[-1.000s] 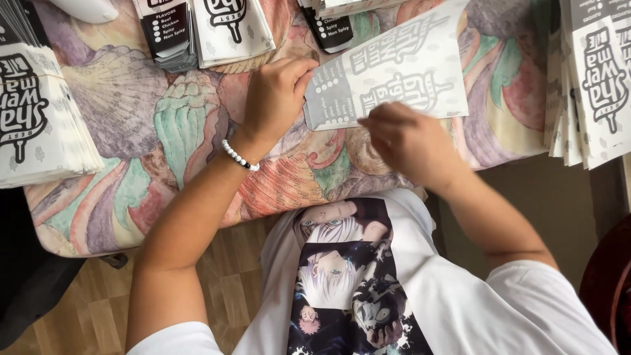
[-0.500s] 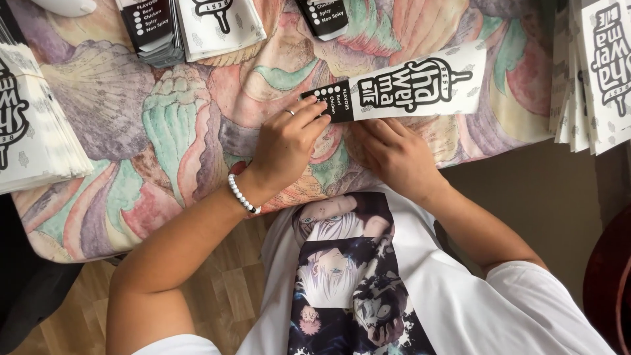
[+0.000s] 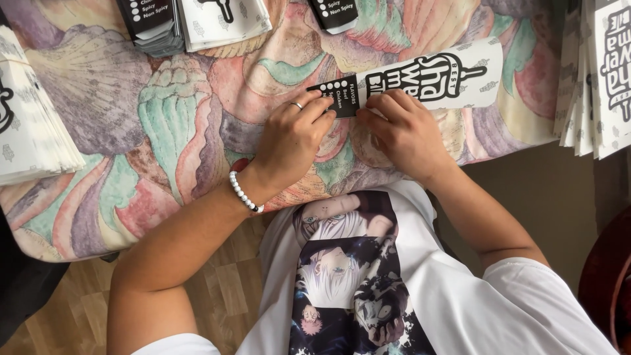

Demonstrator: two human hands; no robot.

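A folded white paper sleeve (image 3: 434,79) with black lettering and a black end lies on the shell-patterned tablecloth (image 3: 164,131). My left hand (image 3: 292,138), with a ring and a white bead bracelet, presses its fingertips on the sleeve's black end. Beside it, my right hand (image 3: 404,131) presses down on the sleeve's lower edge. Both hands hold the sleeve flat against the table.
A stack of white printed sleeves (image 3: 33,131) sits at the left edge, and another stack (image 3: 598,79) stands at the right. Folded sleeves (image 3: 190,23) lie in piles along the far side. Wooden floor shows below the table edge.
The open printed sheet has been folded over into a narrow sleeve. Both hands have come together onto its left end and now press it flat.
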